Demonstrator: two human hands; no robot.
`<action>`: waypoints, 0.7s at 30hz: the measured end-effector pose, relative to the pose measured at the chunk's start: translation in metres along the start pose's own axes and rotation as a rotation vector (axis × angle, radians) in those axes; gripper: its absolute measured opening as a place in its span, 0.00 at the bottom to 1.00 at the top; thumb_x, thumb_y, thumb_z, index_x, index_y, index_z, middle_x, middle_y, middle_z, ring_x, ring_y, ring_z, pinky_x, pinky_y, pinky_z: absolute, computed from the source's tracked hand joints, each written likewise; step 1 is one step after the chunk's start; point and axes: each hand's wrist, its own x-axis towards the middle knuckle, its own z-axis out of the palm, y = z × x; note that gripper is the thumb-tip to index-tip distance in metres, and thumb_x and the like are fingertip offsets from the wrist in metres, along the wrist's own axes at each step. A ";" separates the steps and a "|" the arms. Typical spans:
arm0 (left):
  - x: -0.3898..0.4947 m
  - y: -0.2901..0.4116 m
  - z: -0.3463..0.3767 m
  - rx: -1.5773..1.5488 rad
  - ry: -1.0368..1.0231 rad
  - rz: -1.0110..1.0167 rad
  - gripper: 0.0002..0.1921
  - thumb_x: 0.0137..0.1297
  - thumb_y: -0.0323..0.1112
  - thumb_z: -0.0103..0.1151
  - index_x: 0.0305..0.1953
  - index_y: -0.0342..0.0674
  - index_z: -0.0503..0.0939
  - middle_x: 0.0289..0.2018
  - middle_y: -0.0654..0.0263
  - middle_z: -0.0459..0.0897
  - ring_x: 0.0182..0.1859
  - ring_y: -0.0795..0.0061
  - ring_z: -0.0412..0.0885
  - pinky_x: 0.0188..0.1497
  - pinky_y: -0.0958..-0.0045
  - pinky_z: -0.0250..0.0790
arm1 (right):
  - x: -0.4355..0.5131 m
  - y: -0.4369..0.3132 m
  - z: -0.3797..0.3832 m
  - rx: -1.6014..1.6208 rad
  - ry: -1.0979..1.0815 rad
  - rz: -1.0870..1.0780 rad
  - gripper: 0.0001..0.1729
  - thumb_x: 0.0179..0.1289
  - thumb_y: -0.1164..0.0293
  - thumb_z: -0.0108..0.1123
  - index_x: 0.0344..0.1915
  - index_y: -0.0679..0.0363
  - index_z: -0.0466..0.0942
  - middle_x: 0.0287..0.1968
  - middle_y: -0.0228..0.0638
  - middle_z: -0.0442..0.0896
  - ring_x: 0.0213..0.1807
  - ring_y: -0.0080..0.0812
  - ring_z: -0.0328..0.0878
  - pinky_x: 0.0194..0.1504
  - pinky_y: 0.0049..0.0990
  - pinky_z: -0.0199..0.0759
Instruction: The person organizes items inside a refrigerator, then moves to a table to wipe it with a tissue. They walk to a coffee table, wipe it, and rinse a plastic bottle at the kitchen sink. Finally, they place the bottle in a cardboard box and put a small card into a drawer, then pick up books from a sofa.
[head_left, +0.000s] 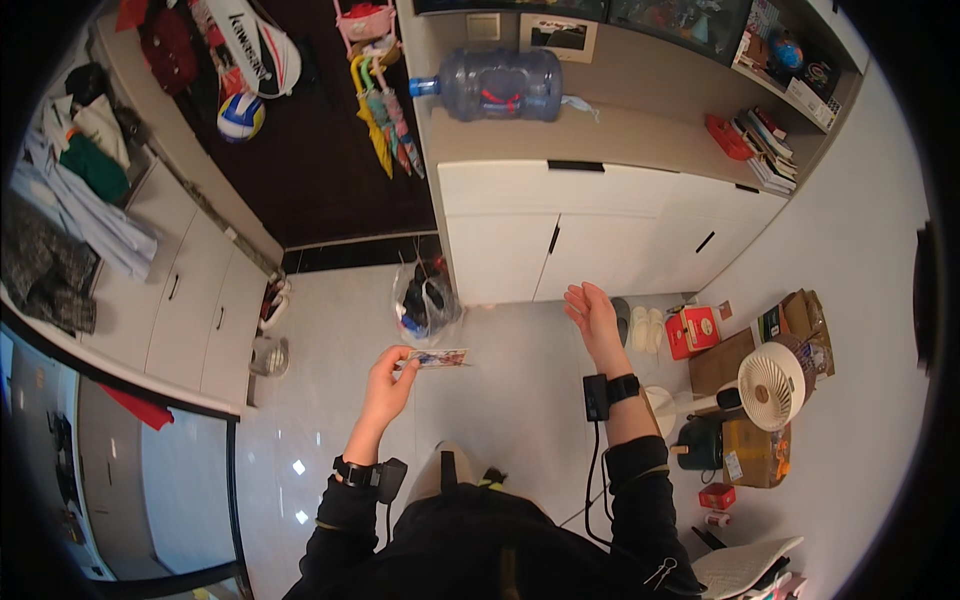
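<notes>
My left hand (391, 382) pinches a printed picture card (442, 358) by its left end, between thumb and fingers. The card is held out level over the pale floor (510, 390), with its colourful side up. Off to the right, my right hand (592, 315) is raised with nothing in it, its fingers loosely extended in front of the white cabinet (600, 232). Both wrists wear black straps with small boxes and cables.
A clear plastic bag (426, 304) of items stands on the floor ahead. Slippers (646, 330), a red box (691, 331), a white fan (771, 386) and cartons line the right wall. An empty water jug (499, 86) lies on the cabinet. Umbrellas (386, 120) hang by the dark door.
</notes>
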 end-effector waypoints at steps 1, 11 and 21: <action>0.018 -0.003 0.003 0.015 0.016 0.015 0.05 0.64 0.29 0.57 0.40 0.38 0.77 0.32 0.66 0.79 0.37 0.76 0.74 0.38 0.76 0.65 | 0.028 -0.003 0.000 0.055 0.019 -0.006 0.14 0.72 0.66 0.48 0.51 0.63 0.68 0.47 0.42 0.81 0.48 0.34 0.80 0.52 0.34 0.75; 0.213 -0.035 0.048 -0.115 0.001 -0.057 0.06 0.65 0.27 0.58 0.41 0.36 0.78 0.33 0.73 0.79 0.37 0.85 0.72 0.40 0.81 0.64 | 0.284 -0.055 0.024 0.197 0.231 -0.048 0.18 0.69 0.64 0.50 0.52 0.65 0.68 0.50 0.41 0.76 0.50 0.33 0.76 0.54 0.33 0.76; 0.309 -0.021 0.106 -0.289 -0.078 -0.075 0.06 0.66 0.25 0.54 0.43 0.37 0.71 0.27 0.77 0.69 0.30 0.90 0.65 0.33 0.85 0.60 | 0.365 -0.057 0.012 0.061 0.344 -0.008 0.13 0.72 0.61 0.50 0.38 0.59 0.66 0.27 0.36 0.75 0.27 0.29 0.75 0.32 0.27 0.79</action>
